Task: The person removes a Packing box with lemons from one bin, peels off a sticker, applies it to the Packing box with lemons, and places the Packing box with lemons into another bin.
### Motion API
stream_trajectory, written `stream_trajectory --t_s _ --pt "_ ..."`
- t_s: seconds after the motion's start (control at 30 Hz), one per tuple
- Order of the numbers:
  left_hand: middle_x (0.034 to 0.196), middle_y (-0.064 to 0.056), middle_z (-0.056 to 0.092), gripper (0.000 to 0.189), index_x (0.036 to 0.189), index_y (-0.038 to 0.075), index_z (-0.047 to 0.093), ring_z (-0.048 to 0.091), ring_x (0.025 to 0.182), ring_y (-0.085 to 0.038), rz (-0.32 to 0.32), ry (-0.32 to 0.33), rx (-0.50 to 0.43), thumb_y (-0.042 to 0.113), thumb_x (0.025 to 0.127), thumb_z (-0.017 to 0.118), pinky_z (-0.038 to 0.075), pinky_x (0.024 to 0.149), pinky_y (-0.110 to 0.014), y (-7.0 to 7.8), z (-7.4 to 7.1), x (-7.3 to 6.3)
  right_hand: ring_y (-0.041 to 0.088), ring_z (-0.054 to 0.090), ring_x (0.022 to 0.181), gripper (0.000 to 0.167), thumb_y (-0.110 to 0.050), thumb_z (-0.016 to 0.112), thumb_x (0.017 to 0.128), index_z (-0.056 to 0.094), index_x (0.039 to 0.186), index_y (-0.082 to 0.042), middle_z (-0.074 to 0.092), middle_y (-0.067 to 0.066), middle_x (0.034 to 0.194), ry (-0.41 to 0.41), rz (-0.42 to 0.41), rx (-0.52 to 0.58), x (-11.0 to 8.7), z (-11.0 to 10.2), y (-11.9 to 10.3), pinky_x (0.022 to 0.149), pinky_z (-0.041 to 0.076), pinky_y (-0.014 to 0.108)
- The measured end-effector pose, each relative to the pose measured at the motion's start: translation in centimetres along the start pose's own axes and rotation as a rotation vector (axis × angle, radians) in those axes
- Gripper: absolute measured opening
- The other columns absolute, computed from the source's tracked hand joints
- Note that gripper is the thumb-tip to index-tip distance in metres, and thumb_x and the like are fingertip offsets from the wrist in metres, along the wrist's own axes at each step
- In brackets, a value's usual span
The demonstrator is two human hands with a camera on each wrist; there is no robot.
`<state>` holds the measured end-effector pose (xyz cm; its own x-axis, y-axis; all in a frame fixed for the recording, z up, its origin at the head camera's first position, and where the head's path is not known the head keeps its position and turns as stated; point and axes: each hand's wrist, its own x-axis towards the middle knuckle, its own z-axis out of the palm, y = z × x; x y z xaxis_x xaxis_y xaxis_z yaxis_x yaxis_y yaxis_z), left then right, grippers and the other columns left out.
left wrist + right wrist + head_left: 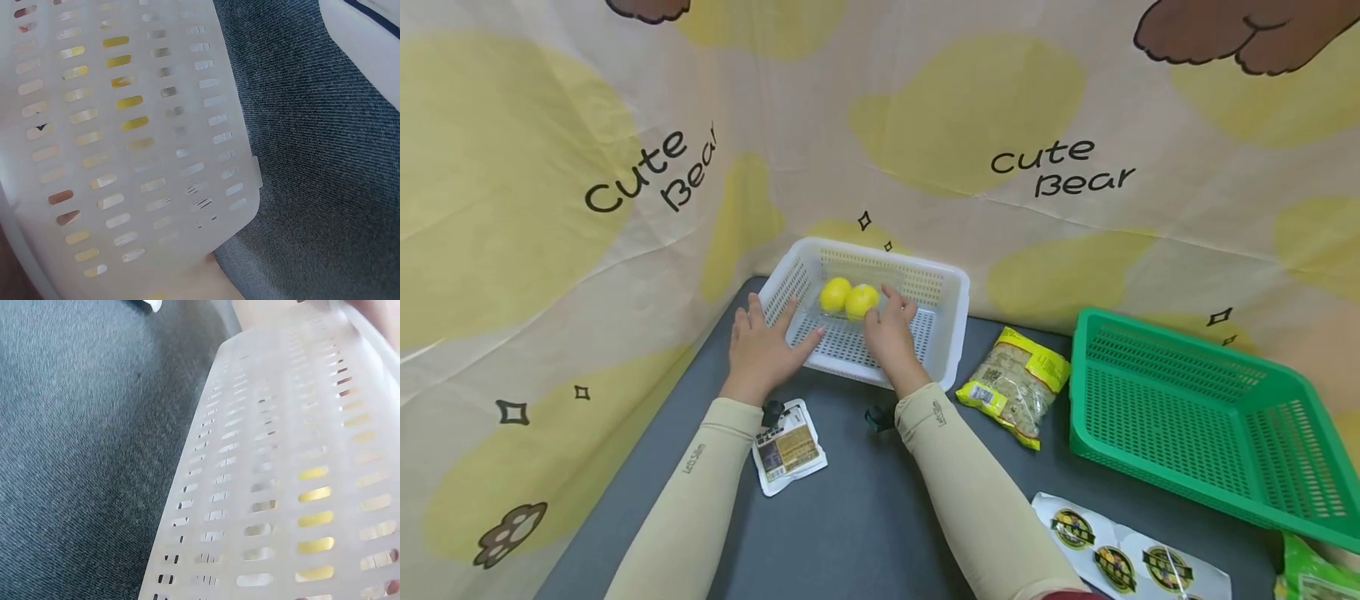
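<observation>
Two yellow lemons [862,301] lie side by side in the white perforated basket [955,325], with clear plastic about them. My right hand [895,337] reaches over the front rim into the basket, its thumb and fingertips right beside the right-hand lemon, fingers slightly bent. Over the basket's front left corner is my left hand [765,346], fingers spread and holding nothing. Both wrist views mostly show the slotted outer wall of the basket [144,181], with yellow showing through some slots; the fingers are largely hidden there.
A white-edged flat pouch [790,447] lies near the left wrist. Right of the basket are a yellow clear-windowed bag [1017,385] and a green basket [1078,417]. A sheet of round stickers [1131,550] and a green packet [1315,575] lie at front right. Printed cloth [925,125] hangs behind.
</observation>
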<state>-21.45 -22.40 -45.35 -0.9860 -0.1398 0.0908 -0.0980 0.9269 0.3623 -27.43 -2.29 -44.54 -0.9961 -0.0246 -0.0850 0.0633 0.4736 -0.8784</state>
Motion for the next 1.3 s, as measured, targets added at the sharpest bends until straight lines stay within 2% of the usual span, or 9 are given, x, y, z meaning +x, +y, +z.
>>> stream_trajectory --t_s 0.13,0.33,0.53,0.73,0.83,0.9,0.97,1.17,1.3 --pt "0.172 -0.033 -0.006 0.092 0.169 0.020 0.030 0.004 0.153 -0.064 0.000 0.000 -0.003 0.076 0.098 0.047 0.012 0.120 -0.074 -0.1 0.0 -0.1 0.017 0.035 0.058 0.057 -0.025 0.039 0.109 0.030 0.165 -0.022 0.016 0.012 0.163 0.038 0.000 0.054 -0.5 -0.3 0.0 0.057 0.040 0.033" --pt "0.172 -0.033 -0.004 0.090 0.168 0.019 0.032 0.005 0.153 -0.064 0.010 0.006 -0.011 0.074 0.099 0.049 0.012 0.120 -0.073 0.1 0.0 -0.1 0.017 0.031 0.058 0.058 -0.025 0.037 0.107 0.032 0.164 -0.020 0.020 0.013 0.160 0.087 -0.066 0.116 -1.3 -1.1 0.3 0.057 0.038 0.034" --pt "0.171 -0.035 -0.004 0.091 0.168 0.018 0.032 0.005 0.152 -0.065 0.020 0.001 -0.010 0.075 0.099 0.047 0.011 0.120 -0.073 0.1 0.0 -0.1 0.019 0.030 0.059 0.058 -0.024 0.038 0.108 0.033 0.165 -0.019 0.019 0.015 0.160 0.077 -0.105 0.144 -2.6 -2.2 0.1 0.058 0.037 0.034" --pt "0.170 -0.037 -0.004 0.093 0.168 0.017 0.032 0.006 0.151 -0.067 0.039 0.010 -0.016 0.078 0.098 0.044 0.011 0.120 -0.073 0.0 -0.2 0.0 0.026 0.041 0.066 0.058 -0.026 0.038 0.106 0.034 0.164 -0.020 0.021 0.018 0.160 0.070 -0.130 0.151 -4.3 -4.3 -0.5 0.064 0.039 0.038" --pt "0.170 -0.037 -0.004 0.094 0.168 0.017 0.032 0.006 0.151 -0.067 0.038 0.010 -0.009 0.078 0.098 0.043 0.011 0.120 -0.073 0.0 -0.2 0.1 0.033 0.053 0.090 0.058 -0.027 0.037 0.107 0.034 0.164 -0.019 0.020 0.018 0.162 0.070 -0.146 0.159 -5.5 -5.8 -0.8 0.079 0.043 0.044" --pt "0.170 -0.037 -0.004 0.094 0.168 0.017 0.032 0.006 0.151 -0.067 0.034 0.009 -0.006 0.079 0.098 0.042 0.010 0.121 -0.073 -0.1 -0.1 0.1 0.036 0.053 0.112 0.059 -0.026 0.036 0.106 0.034 0.164 -0.019 0.020 0.018 0.162 0.075 -0.156 0.161 -6.3 -6.8 -0.9 0.091 0.041 0.049" --pt "0.170 -0.037 -0.004 0.095 0.168 0.017 0.032 0.005 0.151 -0.067 0.033 0.009 -0.007 0.079 0.097 0.041 0.010 0.121 -0.073 -0.1 0.0 0.2 0.037 0.049 0.125 0.059 -0.024 0.037 0.106 0.035 0.164 -0.018 0.021 0.017 0.163 0.090 -0.158 0.165 -6.9 -7.9 -0.8 0.100 0.038 0.051" --pt "0.170 -0.037 -0.006 0.097 0.168 0.016 0.031 0.004 0.151 -0.067 0.035 0.000 -0.020 0.081 0.097 0.041 0.010 0.120 -0.073 0.0 0.0 0.4 0.035 0.060 0.106 0.058 -0.019 0.039 0.106 0.034 0.164 -0.019 0.022 0.014 0.161 0.131 -0.112 0.230 -9.5 -11.2 0.5 0.099 0.051 0.047" --pt "0.169 -0.038 -0.006 0.097 0.169 0.016 0.030 0.003 0.151 -0.067 0.032 -0.006 -0.020 0.081 0.097 0.040 0.009 0.120 -0.073 -0.1 -0.2 0.3 0.035 0.061 0.114 0.058 -0.020 0.039 0.108 0.032 0.165 -0.020 0.021 0.013 0.162 0.139 -0.063 0.255 -11.8 -13.4 1.9 0.103 0.054 0.047"
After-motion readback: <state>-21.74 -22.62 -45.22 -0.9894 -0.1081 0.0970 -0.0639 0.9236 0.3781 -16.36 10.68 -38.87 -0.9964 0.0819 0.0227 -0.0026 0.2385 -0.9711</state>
